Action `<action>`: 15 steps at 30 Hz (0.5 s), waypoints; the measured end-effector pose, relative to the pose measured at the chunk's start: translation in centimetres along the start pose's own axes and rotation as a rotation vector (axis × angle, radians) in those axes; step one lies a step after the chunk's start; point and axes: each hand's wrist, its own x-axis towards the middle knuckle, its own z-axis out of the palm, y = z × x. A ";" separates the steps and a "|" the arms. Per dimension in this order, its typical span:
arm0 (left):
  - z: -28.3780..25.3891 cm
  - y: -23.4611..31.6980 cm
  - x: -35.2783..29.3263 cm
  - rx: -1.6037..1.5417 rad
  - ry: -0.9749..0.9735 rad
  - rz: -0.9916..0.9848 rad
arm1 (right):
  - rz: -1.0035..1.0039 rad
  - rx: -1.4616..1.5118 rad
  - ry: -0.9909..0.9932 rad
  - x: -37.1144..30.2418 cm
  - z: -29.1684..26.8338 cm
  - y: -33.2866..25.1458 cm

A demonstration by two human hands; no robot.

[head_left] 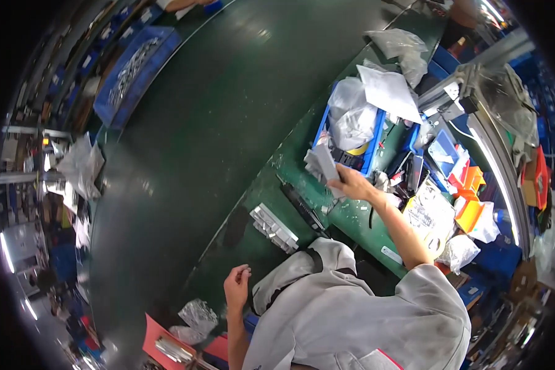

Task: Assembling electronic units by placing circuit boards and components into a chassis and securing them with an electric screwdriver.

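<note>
My right hand is closed on a pale grey rectangular block, held above the bench beside a blue bin. A crumpled whitish piece lies against the block's left side; I cannot make out its kind. My left hand is beside my lap with its fingers curled in, and no object shows in it. Between the hands, a black pen-shaped power screwdriver lies on the green bench. Nearer to me is a row of silver-grey metal bars, laid side by side.
Clear plastic bags and a white sheet top the blue bin. Orange bins and loose parts crowd the right side. A long blue tray of metal parts stands far left. Near my left arm sits a red bin.
</note>
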 end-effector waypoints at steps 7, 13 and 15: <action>-0.8 -7.4 -7.8 0.042 0.093 -0.214 | 0.070 0.077 -0.106 0.6 1.3 1.2; 0.3 -10.6 -12.0 -0.043 0.169 -0.293 | 0.203 0.012 -0.130 1.2 4.9 1.0; 0.2 -12.7 -13.6 -0.067 0.198 -0.336 | 0.180 0.076 -0.118 1.1 5.8 0.7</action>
